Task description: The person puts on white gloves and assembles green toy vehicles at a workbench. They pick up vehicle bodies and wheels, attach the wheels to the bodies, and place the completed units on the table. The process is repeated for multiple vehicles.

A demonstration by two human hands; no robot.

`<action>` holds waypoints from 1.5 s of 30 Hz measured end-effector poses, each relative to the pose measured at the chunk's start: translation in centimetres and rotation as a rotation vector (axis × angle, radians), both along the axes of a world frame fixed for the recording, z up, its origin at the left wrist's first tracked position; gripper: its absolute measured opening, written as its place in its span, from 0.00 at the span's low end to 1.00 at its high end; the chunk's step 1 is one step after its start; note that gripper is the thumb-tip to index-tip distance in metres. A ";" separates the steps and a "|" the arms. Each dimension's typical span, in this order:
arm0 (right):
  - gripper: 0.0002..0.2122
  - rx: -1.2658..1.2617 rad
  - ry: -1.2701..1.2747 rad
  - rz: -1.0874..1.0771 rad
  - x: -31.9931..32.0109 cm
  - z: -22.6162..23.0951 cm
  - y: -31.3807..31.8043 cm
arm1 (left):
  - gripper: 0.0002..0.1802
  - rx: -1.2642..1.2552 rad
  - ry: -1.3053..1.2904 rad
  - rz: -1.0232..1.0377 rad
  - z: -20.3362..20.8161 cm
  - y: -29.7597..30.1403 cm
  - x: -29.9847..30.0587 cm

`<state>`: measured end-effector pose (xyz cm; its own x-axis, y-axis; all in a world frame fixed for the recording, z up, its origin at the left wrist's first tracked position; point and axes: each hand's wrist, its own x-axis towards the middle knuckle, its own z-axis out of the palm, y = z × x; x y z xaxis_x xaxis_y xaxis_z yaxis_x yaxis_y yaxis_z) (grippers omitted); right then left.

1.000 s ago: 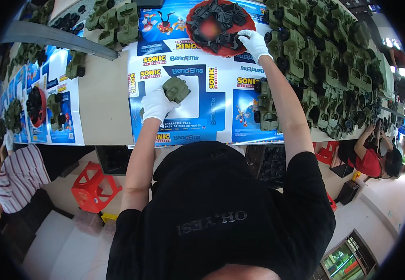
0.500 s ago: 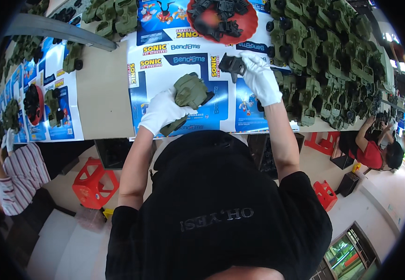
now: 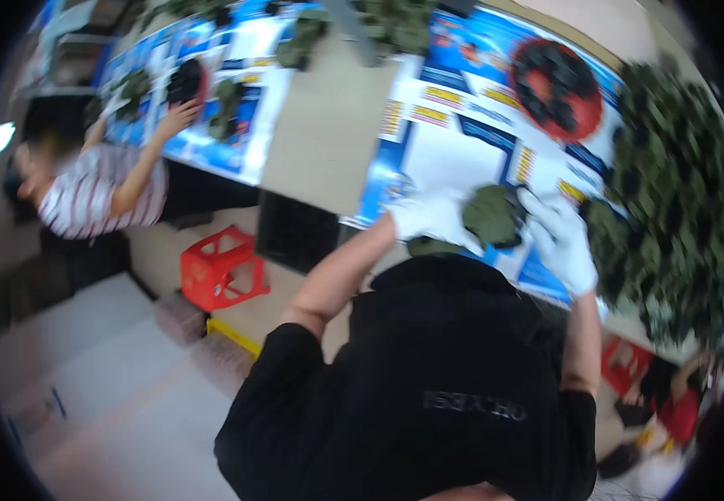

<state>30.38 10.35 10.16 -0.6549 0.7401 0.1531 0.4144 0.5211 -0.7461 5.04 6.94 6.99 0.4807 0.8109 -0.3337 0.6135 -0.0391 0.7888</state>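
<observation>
Both of my hands wear white gloves and are near the front edge of the table. My left hand [image 3: 430,219] is closed on an olive-green toy vehicle [image 3: 491,217]. A second green piece [image 3: 434,246] shows below that hand, and whether it is joined to the vehicle is hard to tell. At the vehicle's right side, my right hand [image 3: 560,240] pinches a black plastic part [image 3: 520,199] close against it. Motion blur and the fingers hide most of the black part, so its contact with the vehicle cannot be made out.
Printed blue-and-white sheets [image 3: 454,159] cover the table. A red bowl [image 3: 593,123] holds black parts. Many green toy vehicles [image 3: 671,184] stand packed at the right. A grey metal bar [image 3: 353,33] crosses the back. At left sits a co-worker in a striped shirt [image 3: 99,190], near a red stool [image 3: 224,267].
My right hand has brought the black part from beside the sheet's middle to the green vehicle. The whole view has swung left and tilted, and the picture is now blurred.
</observation>
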 end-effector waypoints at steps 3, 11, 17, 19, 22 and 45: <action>0.20 0.153 -0.120 0.133 -0.5 2.0 0.8 | 0.40 -0.105 0.081 -0.096 2.0 0.3 -0.6; 0.39 0.025 -0.210 0.573 -2.4 4.0 2.4 | 0.36 -0.186 -0.054 -0.040 0.8 -1.6 -1.4; 0.40 0.174 -0.208 0.522 -3.1 3.9 3.3 | 0.36 -0.285 -0.065 -0.033 4.1 -1.3 -2.4; 0.40 0.251 -0.195 0.496 -3.0 4.1 3.5 | 0.35 -0.317 -0.427 0.015 1.9 -1.8 -2.5; 0.34 0.069 -0.104 0.358 -2.2 2.2 2.9 | 0.32 -0.470 -0.543 0.057 4.1 -1.2 -2.9; 0.35 -0.306 0.087 0.119 -4.6 2.1 3.4 | 0.35 -0.706 -0.763 0.207 5.9 -3.8 -3.9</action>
<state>25.75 13.77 12.29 -0.7338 0.6794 -0.0050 0.2918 0.3085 -0.9054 1.10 3.11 12.90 0.6366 0.6409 -0.4290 -0.1117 0.6270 0.7709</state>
